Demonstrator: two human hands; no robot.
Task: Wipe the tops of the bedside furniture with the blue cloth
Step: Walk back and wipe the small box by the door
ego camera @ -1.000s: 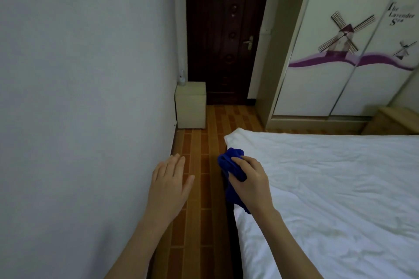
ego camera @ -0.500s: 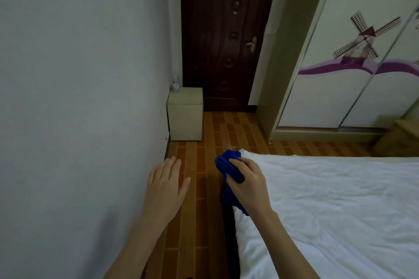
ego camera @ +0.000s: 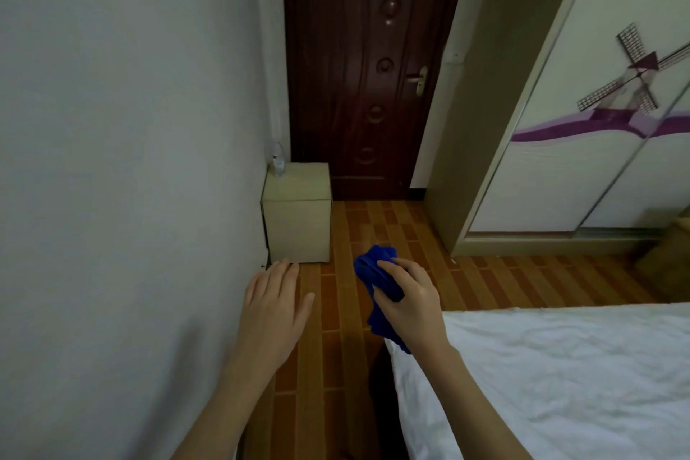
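My right hand (ego camera: pixel 409 301) grips the bunched blue cloth (ego camera: pixel 377 273) in the air over the floor, just off the corner of the bed. My left hand (ego camera: pixel 274 304) is held out flat with straight fingers, holding nothing, close to the left wall. Ahead of both hands a small cream bedside cabinet (ego camera: pixel 297 213) stands against the wall by the door. A clear plastic bottle (ego camera: pixel 277 157) stands on its back left corner. At the far right edge part of a second wooden cabinet (ego camera: pixel 672 243) shows.
A narrow strip of brown tiled floor (ego camera: pixel 373 228) runs between the grey wall (ego camera: pixel 130 161) and the white bed (ego camera: pixel 560 377). A dark wooden door (ego camera: pixel 358 67) is shut behind the cabinet. A wardrobe (ego camera: pixel 597 123) with a windmill picture fills the right.
The view has moved forward along the bed. The cream cabinet is nearer and larger, and the bed's corner has slid back beside my right wrist. Both hands keep their pose.
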